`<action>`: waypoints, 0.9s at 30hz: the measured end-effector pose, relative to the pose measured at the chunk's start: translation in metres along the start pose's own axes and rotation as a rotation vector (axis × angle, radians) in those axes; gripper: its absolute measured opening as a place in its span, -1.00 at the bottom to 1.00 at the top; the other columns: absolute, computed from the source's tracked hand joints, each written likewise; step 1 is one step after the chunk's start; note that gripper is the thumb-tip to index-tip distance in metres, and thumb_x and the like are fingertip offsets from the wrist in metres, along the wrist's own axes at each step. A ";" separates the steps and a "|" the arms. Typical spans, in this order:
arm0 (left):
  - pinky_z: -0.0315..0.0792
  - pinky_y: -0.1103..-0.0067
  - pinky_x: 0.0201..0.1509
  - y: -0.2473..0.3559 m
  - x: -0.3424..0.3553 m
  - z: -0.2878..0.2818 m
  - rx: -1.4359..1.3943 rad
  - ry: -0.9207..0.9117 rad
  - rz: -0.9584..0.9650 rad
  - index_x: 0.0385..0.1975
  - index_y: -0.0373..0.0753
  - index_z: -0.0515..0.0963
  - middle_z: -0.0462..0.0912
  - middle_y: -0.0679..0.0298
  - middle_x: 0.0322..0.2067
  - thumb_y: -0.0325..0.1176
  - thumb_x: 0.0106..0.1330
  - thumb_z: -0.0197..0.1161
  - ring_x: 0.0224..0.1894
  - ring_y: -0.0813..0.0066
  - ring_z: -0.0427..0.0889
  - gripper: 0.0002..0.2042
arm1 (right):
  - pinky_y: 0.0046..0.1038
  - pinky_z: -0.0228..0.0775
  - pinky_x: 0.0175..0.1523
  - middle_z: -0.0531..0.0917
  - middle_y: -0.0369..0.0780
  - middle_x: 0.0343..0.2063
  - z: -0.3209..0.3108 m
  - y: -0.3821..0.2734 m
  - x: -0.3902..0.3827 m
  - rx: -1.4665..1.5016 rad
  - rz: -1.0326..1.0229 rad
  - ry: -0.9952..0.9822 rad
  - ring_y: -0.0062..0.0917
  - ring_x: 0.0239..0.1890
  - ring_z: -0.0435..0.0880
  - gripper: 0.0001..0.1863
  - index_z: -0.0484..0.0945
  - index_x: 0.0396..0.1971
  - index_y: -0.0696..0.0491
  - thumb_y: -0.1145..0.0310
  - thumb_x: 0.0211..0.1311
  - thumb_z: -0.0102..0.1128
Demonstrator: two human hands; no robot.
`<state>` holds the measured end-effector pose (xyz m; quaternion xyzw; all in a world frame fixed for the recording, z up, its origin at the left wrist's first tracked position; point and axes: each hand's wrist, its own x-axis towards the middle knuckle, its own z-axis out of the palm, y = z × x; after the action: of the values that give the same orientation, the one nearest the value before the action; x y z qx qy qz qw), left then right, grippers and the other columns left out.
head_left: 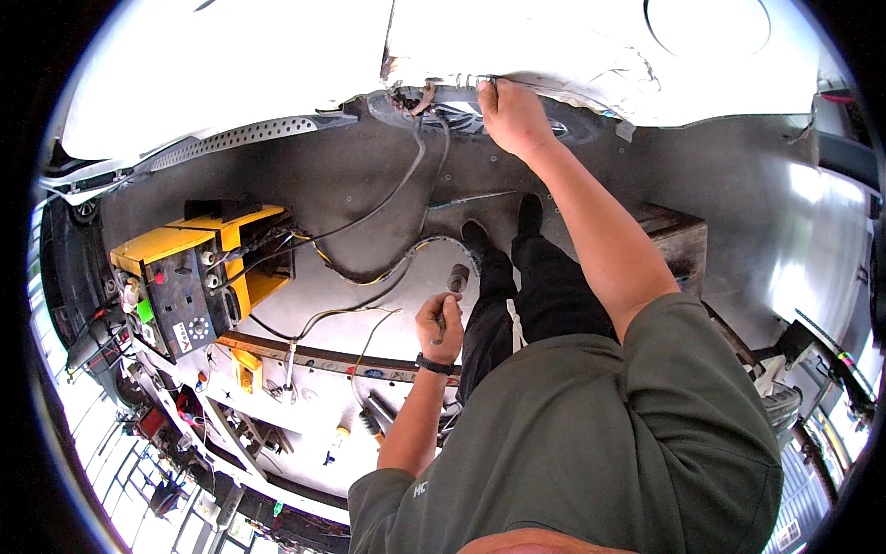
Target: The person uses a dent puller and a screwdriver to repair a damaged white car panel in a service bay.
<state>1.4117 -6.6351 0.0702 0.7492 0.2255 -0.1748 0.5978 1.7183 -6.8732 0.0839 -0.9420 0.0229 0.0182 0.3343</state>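
Observation:
My left hand (438,331) is closed round a hammer-like tool (458,278) with a dark, blunt cylindrical head, held low in front of my legs. My right arm reaches up to a white car body panel (554,46). At the panel's lower edge my right hand (514,115) is closed, its fingertips pressed together; what they grip is hidden. Just left of those fingers, several small thin pieces (466,81) stand along the edge. Beside them a brownish clamp-like piece (425,97) hangs at the panel seam, with dark cables (420,152) running down from it.
A yellow and black machine with a dial (189,319) stands at the left, cables leading from it across the floor. Near it a cart top (309,420) bears several tools. A wooden box (678,245) sits right of my legs. A thin rod (471,198) lies by my shoes.

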 end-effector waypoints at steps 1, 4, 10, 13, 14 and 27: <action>0.41 0.64 -0.34 0.000 -0.001 0.001 -0.001 -0.008 -0.001 -0.27 -0.39 0.65 0.61 0.35 -0.50 -0.37 0.53 0.13 -0.45 0.64 0.53 -0.77 | 0.03 0.50 -0.11 0.67 0.11 -0.46 0.003 -0.001 0.000 -0.010 0.013 0.031 0.12 -0.28 0.66 -0.44 0.57 -0.44 0.20 0.07 0.59 -0.21; 0.41 0.64 -0.34 0.000 -0.002 0.002 -0.013 -0.010 -0.004 -0.27 -0.40 0.65 0.61 0.35 -0.50 -0.38 0.53 0.13 -0.45 0.64 0.52 -0.77 | 0.02 0.52 -0.10 0.67 0.14 -0.43 0.015 -0.001 0.000 -0.041 0.102 0.080 0.13 -0.25 0.66 -0.47 0.58 -0.45 0.20 0.10 0.56 -0.17; 0.40 0.65 -0.35 -0.003 -0.002 0.002 -0.026 0.004 0.015 -0.26 -0.40 0.66 0.60 0.36 -0.52 -0.39 0.52 0.14 -0.46 0.66 0.51 -0.78 | -0.18 0.58 -0.27 0.62 -0.11 -0.54 0.046 0.013 0.000 0.570 0.223 0.153 -0.28 -0.49 0.65 -0.42 0.56 -0.45 0.20 0.02 0.57 -0.17; 0.40 0.65 -0.34 -0.006 -0.001 0.001 -0.041 -0.003 0.019 -0.26 -0.41 0.65 0.60 0.35 -0.51 -0.41 0.53 0.12 -0.45 0.65 0.51 -0.79 | -0.27 0.54 -0.30 0.50 -0.28 -0.56 0.054 0.024 0.001 1.029 0.278 0.045 -0.50 -0.51 0.52 -0.49 0.53 -0.42 0.16 0.04 0.56 -0.13; 0.40 0.66 -0.33 -0.006 -0.001 0.001 -0.047 0.004 0.003 -0.26 -0.41 0.65 0.60 0.35 -0.51 -0.41 0.53 0.12 -0.44 0.65 0.51 -0.79 | -0.29 0.53 -0.31 0.46 -0.33 -0.56 0.055 0.028 0.001 1.129 0.273 0.024 -0.56 -0.51 0.46 -0.51 0.52 -0.42 0.15 0.05 0.56 -0.12; 0.41 0.65 -0.33 0.000 0.005 -0.009 0.029 -0.011 0.025 -0.24 -0.42 0.65 0.61 0.34 -0.51 -0.36 0.54 0.14 -0.44 0.64 0.52 -0.76 | -0.29 0.43 0.04 0.24 -0.47 -0.75 0.023 0.025 -0.002 1.613 0.479 -0.342 -0.65 -0.68 0.15 -0.62 0.47 -0.41 -0.01 0.11 0.58 -0.17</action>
<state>1.4159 -6.6260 0.0700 0.7597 0.2102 -0.1744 0.5902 1.7141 -6.8780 0.0506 -0.3703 0.1766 0.2081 0.8879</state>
